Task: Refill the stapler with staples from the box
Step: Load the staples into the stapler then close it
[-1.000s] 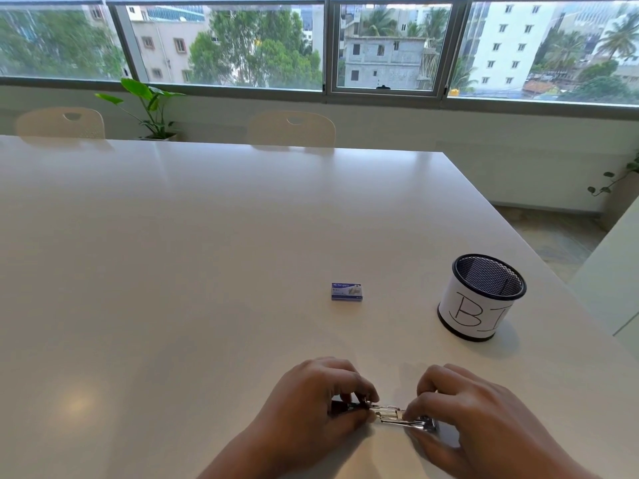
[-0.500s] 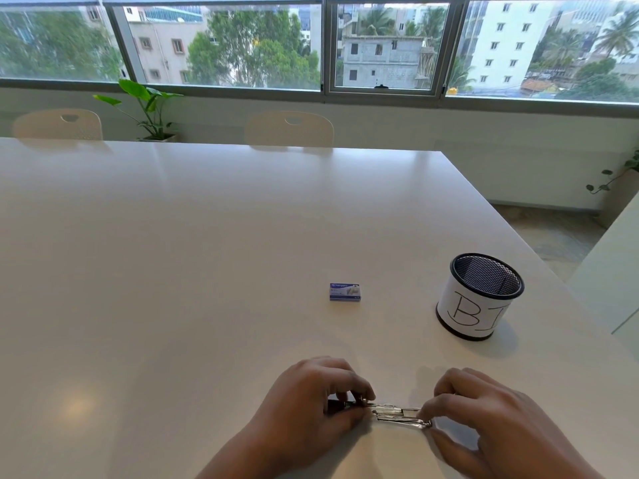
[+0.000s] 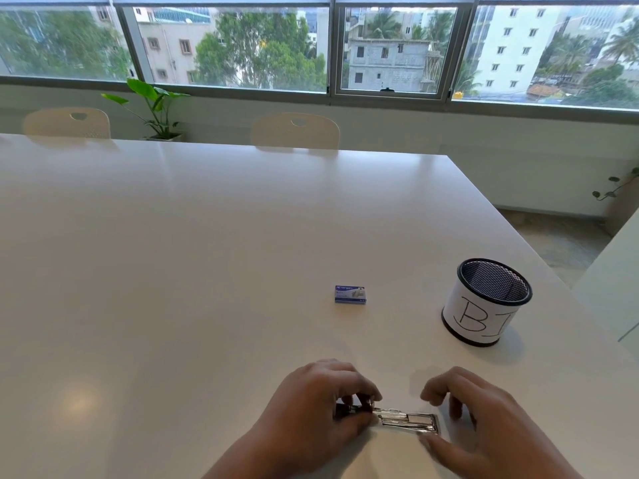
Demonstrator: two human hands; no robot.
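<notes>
Head view, only one camera.

- Stapler (image 3: 404,418): one, lay flat on the white desk (image 3: 173,271) at the near edge, opened out, with the bare metal staple channel facing up. No writing readable on it.
- Left hand (image 3: 318,406): curled around the black rear end of the stapler, fingertips pinching it at the hinge.
- Right hand (image 3: 484,420): fingers loosely curled just past the front end of the channel, thumb tip at its near front corner. Could not tell if the thumb touched. It had no grip on anything.
- Staple box (image 3: 350,294): one, small, blue, closed, flat on the desk, well beyond the hands and apart from everything. White brand print on the lid, too small to read for sure.
- Mesh pen cup (image 3: 487,302): one, black wire mesh, upright, on the right side of the desk. White paper wrap had "BI" handwritten in black marker; the rest curved out of sight.
- Chairs: two, cream, at the far desk edge (image 3: 67,122) (image 3: 295,130).
- Plants: two, a leafy one (image 3: 152,105) by the window and a trailing one (image 3: 615,188) at far right.
</notes>
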